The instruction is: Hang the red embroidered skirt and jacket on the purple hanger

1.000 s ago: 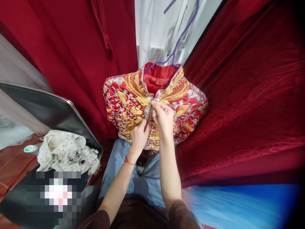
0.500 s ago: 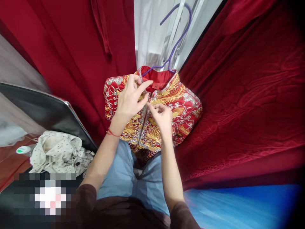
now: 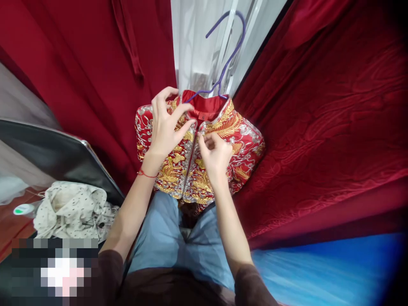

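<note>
A red embroidered jacket [image 3: 174, 170] with gold and silver thread hangs on a purple hanger [image 3: 225, 68] before me. Its stand collar shows a small red label marked S. My left hand [image 3: 165, 127] is over one front panel by the collar, thumb and fingers spread apart, the thumb tip at the panel's edge. My right hand [image 3: 216, 151] pinches the opposite front edge just below the collar, between thumb and forefinger. The two front edges lie slightly apart at the top. Whatever fastening lies under the right fingertips is hidden.
Red cloth [image 3: 76, 55] hangs at the left and a dark red patterned fabric [image 3: 318, 140] at the right. A black chair back [image 3: 54, 148] stands at left, near a spotted pale cloth bag [image 3: 70, 208] and a bottle with a white-green cap [image 3: 24, 209]. Blue material [image 3: 318, 272] lies lower right.
My left hand has drawn left, away from my right fingertips, and its fingers have spread. The right hand still pinches the front edge. The view has shifted slightly.
</note>
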{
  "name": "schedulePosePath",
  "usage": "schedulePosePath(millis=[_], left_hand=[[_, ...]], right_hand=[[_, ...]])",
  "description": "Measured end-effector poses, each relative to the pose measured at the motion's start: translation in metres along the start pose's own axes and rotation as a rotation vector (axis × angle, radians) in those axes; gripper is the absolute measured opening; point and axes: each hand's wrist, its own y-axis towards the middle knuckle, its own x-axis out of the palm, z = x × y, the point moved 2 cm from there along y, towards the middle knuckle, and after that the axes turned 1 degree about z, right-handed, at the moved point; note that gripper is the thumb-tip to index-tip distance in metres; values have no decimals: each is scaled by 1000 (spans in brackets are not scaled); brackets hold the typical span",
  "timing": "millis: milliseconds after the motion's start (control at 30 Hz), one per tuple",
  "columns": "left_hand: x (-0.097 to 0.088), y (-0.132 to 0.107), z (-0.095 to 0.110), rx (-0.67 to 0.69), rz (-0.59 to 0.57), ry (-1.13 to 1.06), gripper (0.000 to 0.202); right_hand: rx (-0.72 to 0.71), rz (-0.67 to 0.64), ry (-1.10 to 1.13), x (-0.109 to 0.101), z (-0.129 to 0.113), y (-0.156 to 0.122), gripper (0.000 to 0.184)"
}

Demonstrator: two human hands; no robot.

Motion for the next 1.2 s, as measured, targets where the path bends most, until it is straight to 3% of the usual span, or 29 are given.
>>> schedulePosePath(millis=[100,200,300,400,500,633,733,867,967,1067,1200], left_hand=[[-5,-9,-25,-82,88,-5,73],[-10,-23,-69,-241,154,-13,74],[-6,-37,-112,-382,154,-176,54],[-1,-46,-132,-496,156,-348,48],[-6,-51,-125,-576,237,-311,49],[-23,-51,-97,-616,380,-68,49],[-32,-44,-89,-613,415,1,47],[-32,-41,-104,-585,188,-237,48],[-36,-60,-115,-623,39,-337,49],[-45,-91,-115,-720,-23,-254,46],[-60,-123,-98,-769,-15,-90,46]], right_hand=[[-191,165,-114,-24,15,3,32],[-216,304,-291,-56,52,10,47],[-156,116,-244,-78,93,16,62],[-68,-21,-92,-88,115,16,58],[10,25,-78,-92,116,11,57],[21,80,-163,-94,105,11,47],[28,135,-198,-97,103,20,47],[112,48,-43,-96,111,32,47],[183,-73,97,-93,122,24,53],[255,-111,158,-93,137,2,70],[325,-134,153,-97,155,-23,78]])
